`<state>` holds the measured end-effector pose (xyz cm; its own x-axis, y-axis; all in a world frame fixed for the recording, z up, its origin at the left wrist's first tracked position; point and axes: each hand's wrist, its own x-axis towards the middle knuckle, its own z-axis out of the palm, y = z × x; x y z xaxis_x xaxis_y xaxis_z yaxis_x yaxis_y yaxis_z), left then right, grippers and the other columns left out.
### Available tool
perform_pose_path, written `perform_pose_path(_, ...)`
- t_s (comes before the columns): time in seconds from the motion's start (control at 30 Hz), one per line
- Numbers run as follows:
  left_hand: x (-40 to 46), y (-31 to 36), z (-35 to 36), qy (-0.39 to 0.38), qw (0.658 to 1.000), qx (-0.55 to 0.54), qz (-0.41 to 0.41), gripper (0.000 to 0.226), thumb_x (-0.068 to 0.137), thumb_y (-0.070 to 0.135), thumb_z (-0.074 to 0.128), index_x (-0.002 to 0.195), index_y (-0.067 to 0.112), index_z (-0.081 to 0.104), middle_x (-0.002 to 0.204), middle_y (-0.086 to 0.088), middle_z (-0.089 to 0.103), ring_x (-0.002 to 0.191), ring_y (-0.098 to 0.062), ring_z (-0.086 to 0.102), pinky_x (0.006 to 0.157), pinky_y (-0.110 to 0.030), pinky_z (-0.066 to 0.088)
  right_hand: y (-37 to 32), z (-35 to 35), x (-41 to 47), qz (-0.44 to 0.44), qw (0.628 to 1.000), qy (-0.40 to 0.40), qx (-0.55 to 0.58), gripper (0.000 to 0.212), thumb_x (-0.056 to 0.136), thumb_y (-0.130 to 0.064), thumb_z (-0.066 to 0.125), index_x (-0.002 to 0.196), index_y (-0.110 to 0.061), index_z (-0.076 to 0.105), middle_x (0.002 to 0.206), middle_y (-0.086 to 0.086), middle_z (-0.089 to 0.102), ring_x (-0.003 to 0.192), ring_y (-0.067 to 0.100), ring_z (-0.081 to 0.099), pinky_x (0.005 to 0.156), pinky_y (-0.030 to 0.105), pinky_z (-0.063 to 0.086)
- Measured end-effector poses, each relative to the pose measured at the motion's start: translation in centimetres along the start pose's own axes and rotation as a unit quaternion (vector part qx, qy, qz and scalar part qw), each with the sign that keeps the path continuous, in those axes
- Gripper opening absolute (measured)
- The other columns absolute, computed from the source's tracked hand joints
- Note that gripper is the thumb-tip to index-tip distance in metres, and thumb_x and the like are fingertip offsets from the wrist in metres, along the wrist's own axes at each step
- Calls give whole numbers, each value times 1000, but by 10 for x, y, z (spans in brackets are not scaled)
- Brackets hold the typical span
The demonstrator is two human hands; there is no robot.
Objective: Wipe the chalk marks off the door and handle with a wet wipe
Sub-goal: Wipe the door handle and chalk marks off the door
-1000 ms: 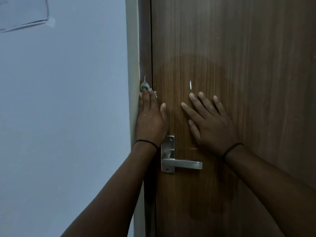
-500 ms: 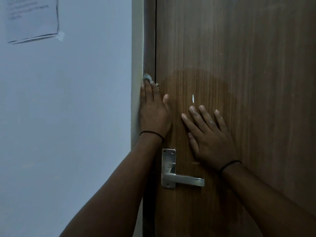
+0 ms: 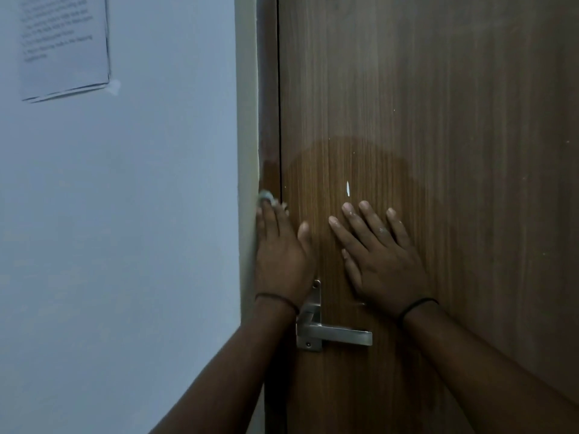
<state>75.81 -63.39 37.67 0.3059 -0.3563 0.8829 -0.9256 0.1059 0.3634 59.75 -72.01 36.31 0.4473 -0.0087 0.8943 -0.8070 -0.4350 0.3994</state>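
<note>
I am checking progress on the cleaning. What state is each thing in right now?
door: shut, damp patch, one white mark left
handle: level, untouched
wipe: pressed to the door frame under the left hand's fingers
left hand: flat on the wipe
right hand: flat on the door, fingers spread
paper: stuck on the wall

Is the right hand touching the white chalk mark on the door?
Apart. The head view shows bare wood between the right hand's fingertips and the white chalk mark above.

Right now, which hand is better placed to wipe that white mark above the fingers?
Left. The left hand presses the wet wipe on the door frame; the right hand lies bare below the white mark.
</note>
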Motion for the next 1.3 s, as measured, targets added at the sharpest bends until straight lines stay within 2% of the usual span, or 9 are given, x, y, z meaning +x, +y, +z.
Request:
perform_pose_path(0.23,83,27,-3,52,998,-4,36,58,105,36,23,155,8,13,164,-6,3,151,-20,-3,123,-40,11,0,0,-1,0,1000,10,0,58,101,-37,39,156,-24,27,164,4,23,153,25,17,121,55,17)
perform_pose_path(0.4,59,10,-7,15,982,20,186,54,106,28,30,154,8,16,163,-8,7,151,-19,0,124,-34,7,1,1,-2,-3,1000,7,1,59,101,-37,38,156,-23,27,164,5,23,153,25,16,122,54,16)
perform_pose_path(0.57,76,14,-13,32,996,-20,83,57,106,35,25,156,11,10,165,-3,2,151,-16,-3,123,-33,8,0,2,-1,2,1000,7,5,59,101,-37,40,156,-24,26,164,4,23,153,25,16,122,54,16)
perform_pose_path(0.63,73,24,-8,10,991,-15,134,55,106,33,26,155,11,13,164,-5,5,151,-17,-3,123,-34,6,1,2,-2,0,1000,-2,5,62,99,-37,42,157,-24,25,165,4,21,153,25,14,122,54,16)
perform_pose_path(0.77,43,22,5,-52,965,-26,257,51,105,27,30,153,10,22,163,-6,15,151,-15,5,123,-39,16,0,-2,-2,1,1000,-12,20,63,97,-36,43,156,-21,27,165,5,20,153,25,14,123,52,13)
perform_pose_path(0.97,-30,-27,11,-84,974,-45,205,51,104,32,25,153,18,23,162,3,15,150,-5,6,122,-36,21,1,-11,-37,7,996,-28,85,62,94,-26,46,154,-19,32,163,4,26,152,23,19,123,51,14)
perform_pose_path(1.13,-85,-64,7,-116,985,-72,104,50,102,44,18,151,36,9,159,21,2,148,2,4,118,-25,20,3,-26,-68,22,988,-67,138,63,91,-16,48,152,-16,36,161,4,28,152,22,20,123,46,16)
perform_pose_path(1.2,-102,-64,9,-111,989,-88,50,49,104,44,19,152,37,12,158,22,5,147,2,10,117,-26,26,2,-32,-75,33,984,-80,153,61,91,-14,48,151,-15,38,161,4,29,152,22,21,123,46,18)
perform_pose_path(1.3,-127,-53,8,-95,986,-128,-51,52,102,44,24,153,33,24,157,14,28,138,-5,37,108,-33,44,0,-40,-86,54,979,-95,175,57,92,-14,45,149,-15,42,160,4,30,151,22,21,123,46,20)
